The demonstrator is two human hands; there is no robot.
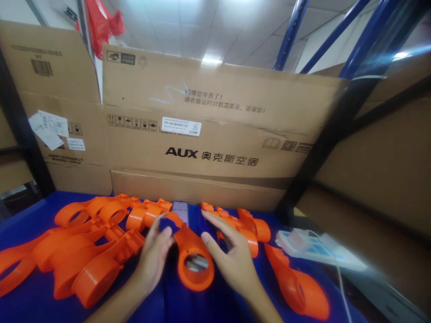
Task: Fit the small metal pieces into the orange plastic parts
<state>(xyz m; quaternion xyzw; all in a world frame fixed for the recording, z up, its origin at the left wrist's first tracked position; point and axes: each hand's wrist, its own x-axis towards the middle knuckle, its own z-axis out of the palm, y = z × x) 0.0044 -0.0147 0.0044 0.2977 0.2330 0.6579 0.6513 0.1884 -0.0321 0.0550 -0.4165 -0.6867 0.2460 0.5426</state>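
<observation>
An orange plastic part (182, 240) with a ring at its near end is held up in front of me. Shiny metal-looking pieces (196, 263) show inside the ring, but I cannot tell what they are. My left hand (155, 251) grips its far end between thumb and fingers, where a dark blue patch shows. Close by on the right, my right hand (235, 258) has thumb and fingers apart and holds nothing. Several similar orange parts (97, 273) lie in rows at left. More orange parts (259, 229) lie behind my right hand, and one orange part (299, 287) rests farther right.
A phone (181, 211) lies at the back of the blue table surface (141, 305). A large cardboard sheet (208, 121) stands behind. At right are a white power strip (303, 244) with a white cable (341, 282) and a dark rack post (303, 175).
</observation>
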